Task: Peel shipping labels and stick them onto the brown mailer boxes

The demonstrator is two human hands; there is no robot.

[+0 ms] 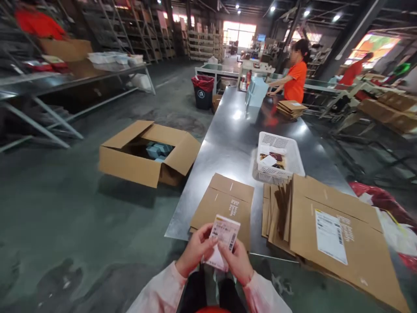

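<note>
A white printed shipping label (224, 237) is pinched between both hands just in front of my body. My left hand (196, 248) holds its left edge and my right hand (237, 261) holds its lower right part. Right beyond the label, a flattened cardboard box (224, 204) lies on the near end of the long steel table (228, 143). To its right sits a stack of flat cartons (332, 230), the top one bearing a stuck-on label.
A white plastic basket (279, 157) with small packets stands mid-table. An open carton (148, 152) sits on the floor at left. A person in an orange shirt (295, 78) works at the far end beside more flat cartons (291, 108). Racks line the left wall.
</note>
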